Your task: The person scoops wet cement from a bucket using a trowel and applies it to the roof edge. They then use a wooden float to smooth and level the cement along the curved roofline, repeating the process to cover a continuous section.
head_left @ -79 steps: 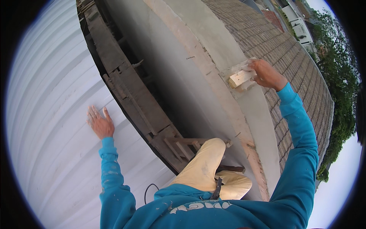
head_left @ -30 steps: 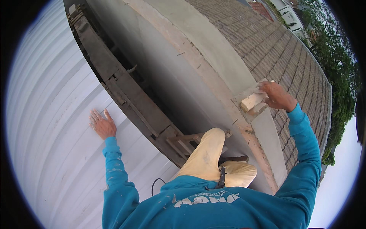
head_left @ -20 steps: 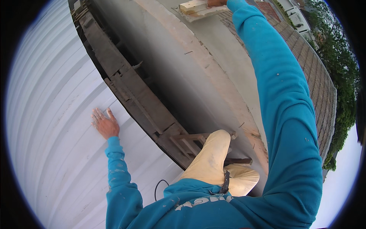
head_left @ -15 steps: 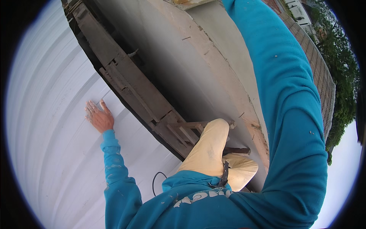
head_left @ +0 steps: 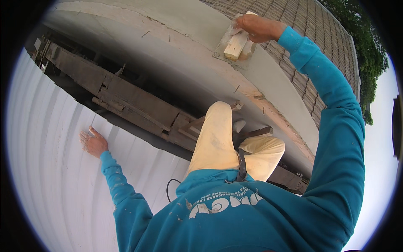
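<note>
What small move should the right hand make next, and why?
Probably slide the pale wooden float along the grey cement strip: the right hand grips its handle over that strip, while the left hand rests on the white ribbed sheeting.

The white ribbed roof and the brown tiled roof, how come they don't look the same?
The white ribbed roof is pale, but the brown tiled roof is darker. The white ribbed roof has long ridges, while the brown tiled roof has rows of tiles. Both have lots of repeating lines.
</note>
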`<action>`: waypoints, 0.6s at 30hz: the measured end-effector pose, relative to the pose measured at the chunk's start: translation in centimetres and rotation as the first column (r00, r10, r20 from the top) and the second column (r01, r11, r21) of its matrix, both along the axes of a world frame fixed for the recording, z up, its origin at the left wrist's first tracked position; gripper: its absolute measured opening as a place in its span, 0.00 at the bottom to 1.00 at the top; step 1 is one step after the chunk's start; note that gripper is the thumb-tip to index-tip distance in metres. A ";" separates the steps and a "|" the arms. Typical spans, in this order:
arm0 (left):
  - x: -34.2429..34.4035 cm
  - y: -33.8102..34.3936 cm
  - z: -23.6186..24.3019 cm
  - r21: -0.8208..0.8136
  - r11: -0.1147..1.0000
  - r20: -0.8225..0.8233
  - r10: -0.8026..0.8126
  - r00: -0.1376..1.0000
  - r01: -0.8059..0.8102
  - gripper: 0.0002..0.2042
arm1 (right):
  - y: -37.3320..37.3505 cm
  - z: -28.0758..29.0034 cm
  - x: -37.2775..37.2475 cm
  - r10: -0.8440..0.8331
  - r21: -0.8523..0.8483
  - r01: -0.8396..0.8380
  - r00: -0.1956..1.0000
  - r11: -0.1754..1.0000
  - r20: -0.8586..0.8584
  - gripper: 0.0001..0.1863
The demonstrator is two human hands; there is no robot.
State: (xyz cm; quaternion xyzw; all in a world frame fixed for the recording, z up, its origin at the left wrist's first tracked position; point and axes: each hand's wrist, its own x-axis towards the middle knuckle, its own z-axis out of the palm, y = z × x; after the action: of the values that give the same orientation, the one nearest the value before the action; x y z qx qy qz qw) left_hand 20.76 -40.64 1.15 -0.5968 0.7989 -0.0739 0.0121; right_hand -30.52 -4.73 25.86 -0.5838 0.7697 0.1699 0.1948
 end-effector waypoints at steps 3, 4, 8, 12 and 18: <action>0.1 -0.4 -0.2 -0.010 1.000 0.009 -0.026 1.000 0.026 0.34 | 7.4 0.7 2.8 -0.061 0.022 0.061 0.998 0.998 0.034 0.26; 0.3 -0.5 -0.3 -0.016 0.999 0.014 -0.033 0.999 0.034 0.34 | 9.4 0.9 3.7 -0.082 0.035 0.081 0.995 0.996 0.048 0.26; 0.6 -0.9 -0.7 -0.014 0.999 -0.002 -0.032 0.999 0.032 0.35 | 17.8 1.0 6.9 -0.195 0.051 0.192 0.979 0.980 0.058 0.25; 0.9 -0.9 -0.7 -0.022 0.999 0.008 -0.034 0.999 0.034 0.36 | 27.1 0.1 9.9 -0.214 -0.021 0.216 0.975 0.976 0.066 0.25; 0.1 -1.1 -0.9 -0.010 1.000 0.074 -0.009 0.997 0.010 0.36 | 41.7 3.6 16.5 -0.561 0.289 0.541 0.828 0.790 -0.017 0.27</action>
State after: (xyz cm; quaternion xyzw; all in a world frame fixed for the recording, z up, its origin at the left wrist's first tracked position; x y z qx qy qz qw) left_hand 20.91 -41.71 0.27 -0.5901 0.8003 -0.0997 0.0382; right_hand -14.03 37.00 29.50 -0.3056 0.8668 0.1931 0.3434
